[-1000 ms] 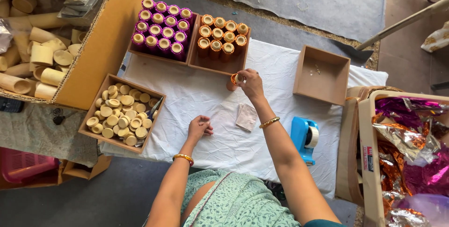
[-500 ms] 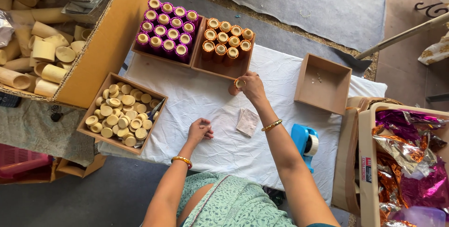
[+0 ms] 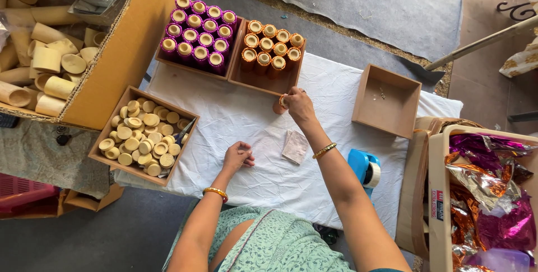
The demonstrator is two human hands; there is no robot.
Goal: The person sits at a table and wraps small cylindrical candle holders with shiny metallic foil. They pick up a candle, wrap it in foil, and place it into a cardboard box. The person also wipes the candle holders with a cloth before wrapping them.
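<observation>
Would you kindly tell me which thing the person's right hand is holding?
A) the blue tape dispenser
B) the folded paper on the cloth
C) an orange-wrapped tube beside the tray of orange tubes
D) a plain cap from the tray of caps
C: the right hand grips an orange-wrapped tube just below the tray of orange tubes, well away from the tape dispenser and the tray of caps.

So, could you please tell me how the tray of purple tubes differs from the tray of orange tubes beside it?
The purple tray is packed full with foil-wrapped tubes in four rows; the orange tray has only two rows at its far side, with its near part bare. The right hand holds an orange tube at the orange tray's near edge; no hand is near the purple tray. Both are shallow brown boxes holding upright tubes.
</observation>
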